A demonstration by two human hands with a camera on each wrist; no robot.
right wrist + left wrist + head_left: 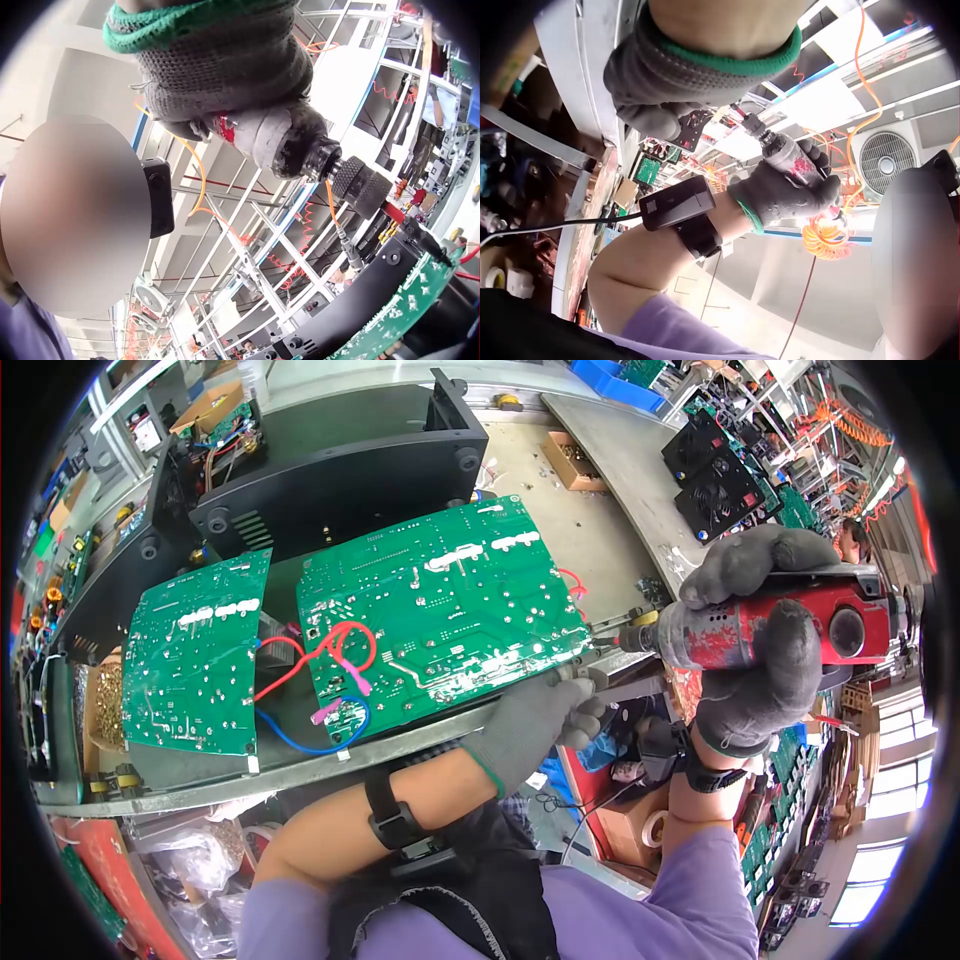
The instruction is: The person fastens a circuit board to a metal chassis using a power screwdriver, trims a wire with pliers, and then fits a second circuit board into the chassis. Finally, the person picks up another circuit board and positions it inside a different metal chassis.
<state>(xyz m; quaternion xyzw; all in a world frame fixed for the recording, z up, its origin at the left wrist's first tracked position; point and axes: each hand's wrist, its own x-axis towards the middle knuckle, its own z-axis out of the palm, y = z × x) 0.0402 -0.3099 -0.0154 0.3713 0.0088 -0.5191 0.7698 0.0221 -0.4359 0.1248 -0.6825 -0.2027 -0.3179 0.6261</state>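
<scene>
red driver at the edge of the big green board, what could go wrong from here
The red driver has its bit at the edge of the big green board; a slip might scratch it. The left grip is close to the bit and could get nicked. A red wire loops over the board and could snag.
</scene>
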